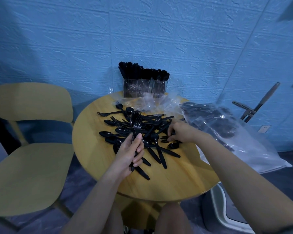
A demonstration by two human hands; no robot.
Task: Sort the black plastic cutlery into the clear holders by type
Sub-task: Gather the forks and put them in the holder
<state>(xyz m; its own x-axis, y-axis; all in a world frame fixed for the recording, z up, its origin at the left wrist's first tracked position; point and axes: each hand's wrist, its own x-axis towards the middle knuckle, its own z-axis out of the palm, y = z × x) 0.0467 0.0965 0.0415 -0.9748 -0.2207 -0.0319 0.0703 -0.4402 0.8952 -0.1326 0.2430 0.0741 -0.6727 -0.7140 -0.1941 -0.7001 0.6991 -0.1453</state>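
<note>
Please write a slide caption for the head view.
Left hand holds forks; right hand picks from the pile.

I find no words, numbers, brand marks or signs that I can read anywhere in front of me.

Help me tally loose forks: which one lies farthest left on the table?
The fork alone at the pile's far-left edge, tines pointing left toward the chair.
</note>
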